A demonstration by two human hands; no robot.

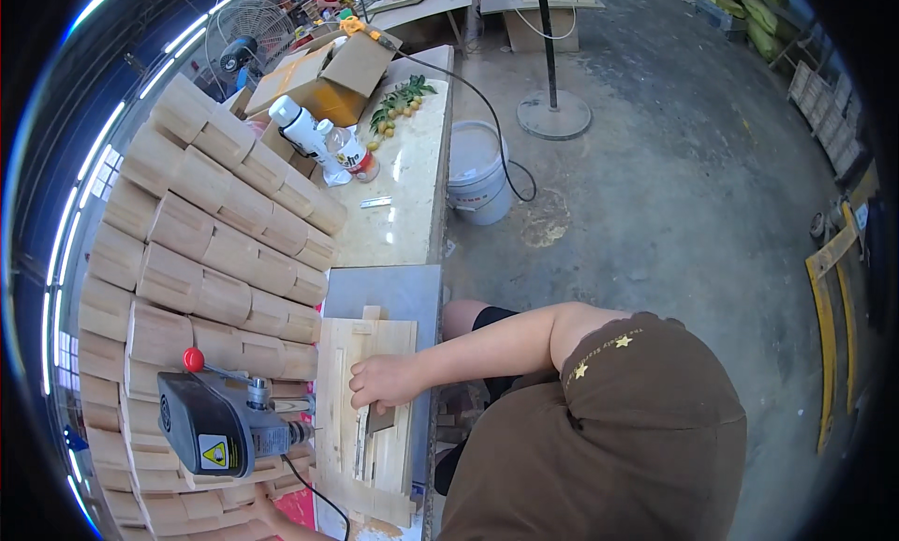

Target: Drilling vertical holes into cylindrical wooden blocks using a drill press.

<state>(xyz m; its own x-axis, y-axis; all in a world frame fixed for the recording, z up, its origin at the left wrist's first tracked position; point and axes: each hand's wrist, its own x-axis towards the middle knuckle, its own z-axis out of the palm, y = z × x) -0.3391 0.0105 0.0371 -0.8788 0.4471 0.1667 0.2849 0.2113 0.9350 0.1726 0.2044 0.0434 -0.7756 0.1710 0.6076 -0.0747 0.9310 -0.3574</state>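
My right hand (384,382) is curled over a pale wooden jig (398,340) on the bench. Its fingers close on a small flat brown piece (379,419), partly hidden beneath them. A narrow metal strip (361,443) runs along the jig just below these fingers. Beside the jig stands a grey bench drill (211,424) with a red-knobbed lever (194,359); its chuck (298,432) points at the jig. At the lower edge, my left hand (267,518) reaches in by the stacked wooden blocks (211,340). Its fingers are mostly hidden, so its grip is unclear.
Rows of curved wooden blocks line the bench's left side. Up the bench lie a spray can (295,124), a plastic bottle (346,152), fruit with leaves (403,105) and a cardboard box (328,77). A white bucket (478,171) and a fan stand (552,115) occupy the floor. A black cable (318,494) crosses near the drill.
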